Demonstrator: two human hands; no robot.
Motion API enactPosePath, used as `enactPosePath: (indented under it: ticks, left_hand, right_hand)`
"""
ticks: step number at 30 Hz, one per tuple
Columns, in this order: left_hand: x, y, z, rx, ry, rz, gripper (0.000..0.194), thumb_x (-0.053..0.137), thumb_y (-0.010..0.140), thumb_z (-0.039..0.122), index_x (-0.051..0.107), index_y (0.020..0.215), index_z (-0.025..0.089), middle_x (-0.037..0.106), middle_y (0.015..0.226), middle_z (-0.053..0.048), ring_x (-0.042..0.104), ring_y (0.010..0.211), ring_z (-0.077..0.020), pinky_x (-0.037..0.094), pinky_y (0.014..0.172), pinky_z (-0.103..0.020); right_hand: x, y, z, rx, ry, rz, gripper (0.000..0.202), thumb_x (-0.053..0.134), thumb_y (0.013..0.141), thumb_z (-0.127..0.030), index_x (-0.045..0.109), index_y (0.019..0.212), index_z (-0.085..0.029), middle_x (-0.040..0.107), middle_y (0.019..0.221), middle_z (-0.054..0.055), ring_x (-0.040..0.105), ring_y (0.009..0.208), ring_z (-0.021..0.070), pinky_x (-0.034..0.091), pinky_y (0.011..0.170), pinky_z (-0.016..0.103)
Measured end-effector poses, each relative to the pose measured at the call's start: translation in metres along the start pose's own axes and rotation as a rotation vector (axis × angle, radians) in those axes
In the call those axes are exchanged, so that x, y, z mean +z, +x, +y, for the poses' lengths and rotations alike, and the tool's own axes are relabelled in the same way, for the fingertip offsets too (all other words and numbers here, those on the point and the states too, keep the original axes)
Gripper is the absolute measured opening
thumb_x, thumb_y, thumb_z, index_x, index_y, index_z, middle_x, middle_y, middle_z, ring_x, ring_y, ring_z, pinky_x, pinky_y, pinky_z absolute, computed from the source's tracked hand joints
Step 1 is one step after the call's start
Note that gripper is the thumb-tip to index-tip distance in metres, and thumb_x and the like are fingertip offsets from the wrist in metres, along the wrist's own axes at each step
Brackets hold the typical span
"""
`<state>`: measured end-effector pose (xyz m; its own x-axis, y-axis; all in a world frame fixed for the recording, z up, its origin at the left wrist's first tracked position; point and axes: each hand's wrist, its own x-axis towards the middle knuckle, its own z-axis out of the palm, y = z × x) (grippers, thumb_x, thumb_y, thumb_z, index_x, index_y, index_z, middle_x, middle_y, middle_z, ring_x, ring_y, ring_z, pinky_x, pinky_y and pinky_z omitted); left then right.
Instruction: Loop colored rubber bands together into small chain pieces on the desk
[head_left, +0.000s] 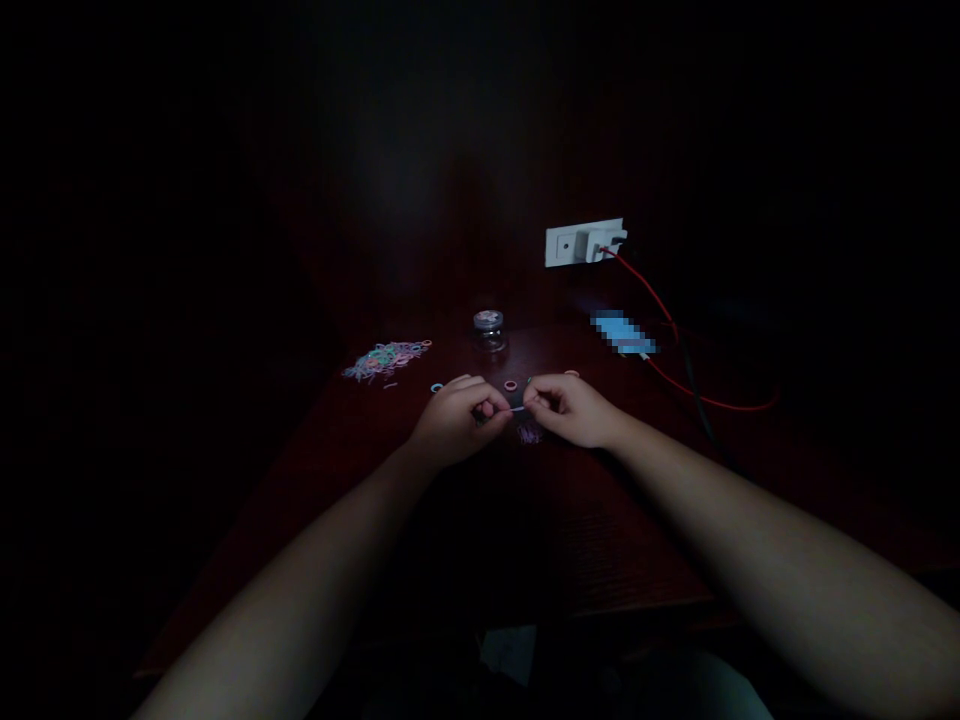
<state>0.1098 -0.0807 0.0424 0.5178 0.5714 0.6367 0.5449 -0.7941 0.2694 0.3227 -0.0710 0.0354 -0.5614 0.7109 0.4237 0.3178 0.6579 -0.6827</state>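
Observation:
A small pale rubber band point(517, 408) spans the short gap between my two hands. My left hand point(459, 418) pinches one end of it between thumb and forefinger. The other end is pinched in the fingertips of my right hand point(574, 410). Just below the band, on the dark red table, lies a little heap of purple rubber bands point(529, 432). Around my hands sit single ring-shaped bands: a blue one point(436, 388) beside my left hand, a pink one point(511, 385) behind the gap, and an orange one point(572, 373) partly behind my right hand.
A mixed pile of coloured bands point(386, 358) lies at the back left. Behind my hands stands a small clear lidded jar point(489, 332). A phone point(622, 332), its screen lit and blurred, rests at the right, with a red cable point(660, 295) to the wall socket point(562, 246).

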Motion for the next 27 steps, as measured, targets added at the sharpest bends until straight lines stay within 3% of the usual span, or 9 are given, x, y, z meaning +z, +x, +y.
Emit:
enactPosePath:
  ticks: [6,9,15,27]
  left_hand:
    - [-0.0002,-0.0004,-0.0001,-0.002,-0.004,0.000,0.004,0.065,0.079,0.021,0.065,0.076,0.020,0.055,0.066,0.002,0.050,0.064,-0.0119,0.041,0.067,-0.028]
    - [0.0000,-0.0003,-0.0001,0.005,-0.010,0.006,0.006,0.063,0.081,0.022,0.065,0.076,0.020,0.055,0.067,0.002,0.050,0.064,-0.0120,0.041,0.066,-0.028]
    - [0.0001,0.0006,0.0006,0.019,-0.004,0.017,0.005,0.065,0.080,0.021,0.065,0.075,0.019,0.055,0.065,0.002,0.049,0.062,-0.0115,0.040,0.066,-0.028]
    - [-0.0010,0.0006,0.0013,0.008,0.001,0.005,0.005,0.064,0.079,0.021,0.064,0.075,0.020,0.056,0.066,0.002,0.050,0.064,-0.0122,0.041,0.066,-0.028]
  right_hand:
    - [0.0005,-0.0005,0.0007,0.022,0.068,-0.007,0.010,0.057,0.081,-0.023,0.057,0.083,-0.014,0.048,0.062,-0.004,0.040,0.053,0.0074,0.031,0.050,0.020]
    - [0.0014,-0.0009,0.0015,0.022,0.121,-0.016,0.022,0.061,0.081,-0.028,0.057,0.099,-0.015,0.049,0.066,-0.004,0.042,0.054,0.0077,0.032,0.049,0.020]
    - [0.0024,0.0000,0.0016,0.026,0.043,0.002,0.017,0.056,0.083,-0.028,0.060,0.078,-0.013,0.047,0.058,-0.004,0.041,0.053,0.0080,0.033,0.051,0.022]
    - [0.0024,-0.0002,-0.0002,0.044,0.117,-0.018,0.007,0.057,0.079,-0.021,0.054,0.077,-0.015,0.045,0.057,-0.006,0.037,0.051,0.0061,0.028,0.048,0.019]
